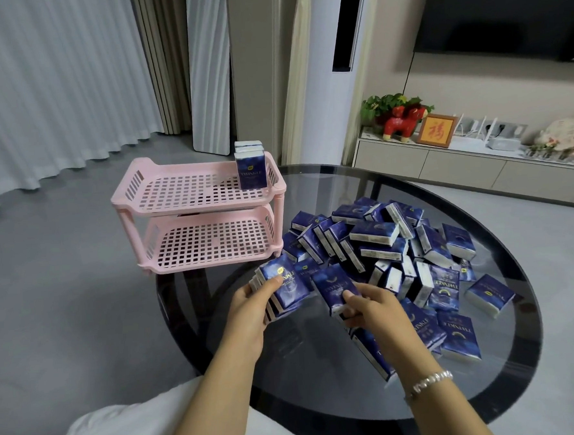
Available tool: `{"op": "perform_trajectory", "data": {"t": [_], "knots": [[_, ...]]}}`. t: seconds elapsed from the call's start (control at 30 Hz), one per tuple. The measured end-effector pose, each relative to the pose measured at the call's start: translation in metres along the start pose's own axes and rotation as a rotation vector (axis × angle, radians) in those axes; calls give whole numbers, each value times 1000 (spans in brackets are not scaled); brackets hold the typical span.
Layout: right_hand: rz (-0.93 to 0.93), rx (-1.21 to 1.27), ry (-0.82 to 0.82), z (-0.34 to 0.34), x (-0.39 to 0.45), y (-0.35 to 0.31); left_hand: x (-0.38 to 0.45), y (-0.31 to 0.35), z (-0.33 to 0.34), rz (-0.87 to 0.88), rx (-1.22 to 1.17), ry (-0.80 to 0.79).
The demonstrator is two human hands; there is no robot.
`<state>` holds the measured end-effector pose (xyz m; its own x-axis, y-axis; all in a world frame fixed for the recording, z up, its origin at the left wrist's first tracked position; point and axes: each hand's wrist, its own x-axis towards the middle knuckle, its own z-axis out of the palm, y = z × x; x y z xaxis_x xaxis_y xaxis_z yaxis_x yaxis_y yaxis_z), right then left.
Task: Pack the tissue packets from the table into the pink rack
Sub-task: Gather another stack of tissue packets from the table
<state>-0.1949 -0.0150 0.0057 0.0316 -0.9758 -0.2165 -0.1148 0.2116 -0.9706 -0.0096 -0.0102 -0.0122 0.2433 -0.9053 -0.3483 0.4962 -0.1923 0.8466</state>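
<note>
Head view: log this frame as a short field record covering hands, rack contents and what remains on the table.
left hand: grips a small stack of packets
right hand: holds a single packet
pink rack: two tiers; a short row of upright packets at the top tier's right end
lower tier: no packets visible
glass table: large loose pile still unpacked

The left hand [250, 307] covers the lower part of its stack of packets [283, 291], so their count is unclear. The right hand [372, 309] hides the bottom of one packet [337, 290]. Packets deep in the pile [381, 241] are buried. The television [501, 12] is cut off by the frame's edge.
</note>
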Motion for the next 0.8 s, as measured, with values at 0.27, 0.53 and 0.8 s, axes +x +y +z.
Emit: {"op": "perform_trajectory", "data": {"t": [0.27, 0.53, 0.8], "knots": [[-116, 276, -157, 20, -10, 6, -12, -2, 2, -58, 13, -115], [-252, 167, -191, 37, -7, -3, -19, 2, 0, 15, 52, -224], [-128, 98, -633, 24, 17, -14, -15, 13, -25, 88, 207, -251]]}}
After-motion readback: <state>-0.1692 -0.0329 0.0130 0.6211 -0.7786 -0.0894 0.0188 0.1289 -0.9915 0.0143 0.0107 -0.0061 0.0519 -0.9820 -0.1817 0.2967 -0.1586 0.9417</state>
